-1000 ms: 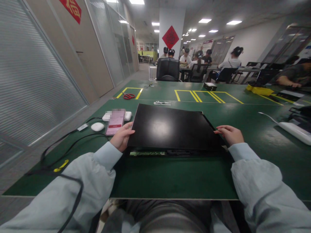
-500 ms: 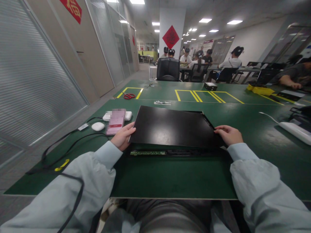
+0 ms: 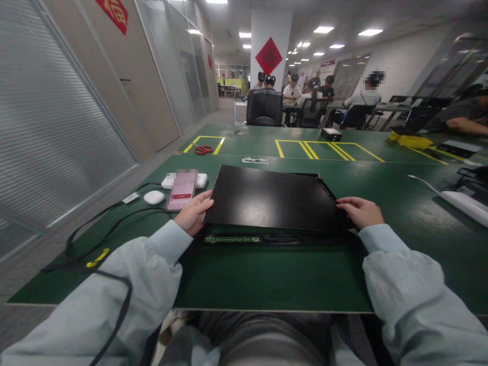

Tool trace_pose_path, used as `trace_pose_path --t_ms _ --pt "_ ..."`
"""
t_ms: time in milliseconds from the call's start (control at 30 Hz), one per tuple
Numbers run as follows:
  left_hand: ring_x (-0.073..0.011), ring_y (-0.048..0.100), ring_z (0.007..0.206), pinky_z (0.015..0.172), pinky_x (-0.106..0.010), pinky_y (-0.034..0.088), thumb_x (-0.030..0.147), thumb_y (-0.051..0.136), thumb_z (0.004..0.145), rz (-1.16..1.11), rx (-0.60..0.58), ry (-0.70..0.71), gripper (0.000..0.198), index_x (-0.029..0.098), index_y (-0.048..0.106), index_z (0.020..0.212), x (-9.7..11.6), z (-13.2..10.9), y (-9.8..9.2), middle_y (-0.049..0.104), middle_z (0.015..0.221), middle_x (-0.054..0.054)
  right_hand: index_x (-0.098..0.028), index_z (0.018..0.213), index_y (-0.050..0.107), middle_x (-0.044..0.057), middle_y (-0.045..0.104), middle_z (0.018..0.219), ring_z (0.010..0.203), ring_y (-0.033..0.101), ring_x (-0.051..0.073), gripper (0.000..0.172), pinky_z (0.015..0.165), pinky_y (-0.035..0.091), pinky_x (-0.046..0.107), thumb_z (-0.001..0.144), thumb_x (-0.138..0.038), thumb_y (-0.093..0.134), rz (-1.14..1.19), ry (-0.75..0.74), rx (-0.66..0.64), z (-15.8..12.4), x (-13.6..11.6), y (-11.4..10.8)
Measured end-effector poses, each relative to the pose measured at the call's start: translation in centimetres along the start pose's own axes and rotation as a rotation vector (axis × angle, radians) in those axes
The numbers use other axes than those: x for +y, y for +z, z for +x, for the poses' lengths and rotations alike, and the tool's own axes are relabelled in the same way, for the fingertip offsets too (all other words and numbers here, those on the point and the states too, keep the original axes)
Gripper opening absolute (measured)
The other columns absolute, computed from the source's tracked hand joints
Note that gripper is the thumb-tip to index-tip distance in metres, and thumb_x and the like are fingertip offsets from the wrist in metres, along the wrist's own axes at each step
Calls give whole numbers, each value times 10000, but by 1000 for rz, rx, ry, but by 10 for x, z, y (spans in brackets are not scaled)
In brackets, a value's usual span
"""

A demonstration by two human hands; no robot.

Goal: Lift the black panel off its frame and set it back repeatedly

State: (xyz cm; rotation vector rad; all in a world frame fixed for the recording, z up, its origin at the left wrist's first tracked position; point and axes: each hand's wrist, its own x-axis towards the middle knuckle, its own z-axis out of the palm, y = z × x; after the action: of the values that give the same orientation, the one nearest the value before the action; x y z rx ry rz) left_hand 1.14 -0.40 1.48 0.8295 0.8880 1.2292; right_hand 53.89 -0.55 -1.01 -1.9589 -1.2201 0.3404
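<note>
A flat black display panel (image 3: 272, 198) lies tilted over a dark shallow housing (image 3: 305, 240), its near edge apart from the housing's near side. My left hand (image 3: 193, 211) grips the panel's left edge, thumb on top. At the right edge, my right hand (image 3: 360, 211) pinches the panel's side between thumb and fingers; whether it also touches the housing I cannot tell. A green circuit board (image 3: 232, 239) shows in the gap along the near side. Most of the housing's inside is hidden beneath the panel.
Left of the panel stand a phone (image 3: 183, 190), a white rounded case (image 3: 154, 197) and black cables (image 3: 110, 208). Red-handled scissors (image 3: 203, 149), small white pieces (image 3: 255, 160) and a black box (image 3: 331, 134) lie farther back. A white power strip (image 3: 463, 206) is at right.
The panel and both my hands stay almost in place. At the far right, another person's arm has shifted.
</note>
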Motion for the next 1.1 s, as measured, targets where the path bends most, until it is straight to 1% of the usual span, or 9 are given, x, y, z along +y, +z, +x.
trace_pose_path --t_ms 167,333,467,533,700,767,900,1000,1100 --pt "-312 885 1040 788 -298 706 37 923 761 13 13 -7 591 115 793 1332 0 1 -2 909 1134 -156 -307 843 900 11 805 721 740 744 260 182 717 568 387 691 -367 820 1 -3 63 2 6 5" --pt "-332 879 1086 833 -320 713 23 920 745 7 39 -11 565 98 790 1290 0 1 -2 903 1122 -175 -311 861 914 19 822 749 784 769 279 191 742 586 398 699 -364 828 -11 7 -19 1 -2 -4" --pt "-336 876 1097 877 -355 721 8 902 741 12 59 -15 543 112 788 1262 0 2 -2 903 1128 -168 -312 828 910 17 810 716 732 759 267 168 709 584 385 686 -368 842 -2 -24 -20 1 -6 -8" --pt "-329 879 1073 868 -353 722 1 891 741 14 66 -15 527 111 788 1246 0 1 -1 905 1126 -167 -308 829 910 17 806 709 712 752 261 164 709 591 383 688 -365 847 -4 -27 -30 0 -5 -6" --pt "-309 883 1034 791 -307 706 -9 878 734 17 68 -11 480 118 779 1186 0 1 1 906 1090 -154 -305 867 916 21 809 728 765 764 269 182 771 599 397 734 -366 807 -17 -40 50 -5 -4 0" --pt "-304 883 1029 779 -297 702 -14 873 732 16 69 -6 463 121 777 1164 0 1 2 905 1083 -151 -307 858 913 22 808 724 760 762 268 179 760 592 396 732 -373 804 -15 -42 44 -6 -5 1" --pt "-321 882 1062 860 -346 720 -14 876 725 21 72 6 462 124 779 1156 -1 2 1 904 1098 -156 -313 806 892 21 804 711 740 759 268 139 715 581 387 701 -357 812 -17 -32 19 -6 -8 -2" --pt "-333 879 1088 912 -383 726 -9 883 721 34 70 9 471 129 775 1158 -2 3 0 904 1109 -157 -321 793 888 17 807 715 756 765 271 131 733 584 393 700 -372 812 -27 -52 13 -5 -9 -3" --pt "-345 876 1115 932 -393 724 -11 888 715 40 67 10 491 124 767 1171 -2 3 0 903 1119 -166 -323 796 893 14 800 699 760 764 276 143 762 580 407 707 -386 800 -45 -44 7 -5 -9 -3"
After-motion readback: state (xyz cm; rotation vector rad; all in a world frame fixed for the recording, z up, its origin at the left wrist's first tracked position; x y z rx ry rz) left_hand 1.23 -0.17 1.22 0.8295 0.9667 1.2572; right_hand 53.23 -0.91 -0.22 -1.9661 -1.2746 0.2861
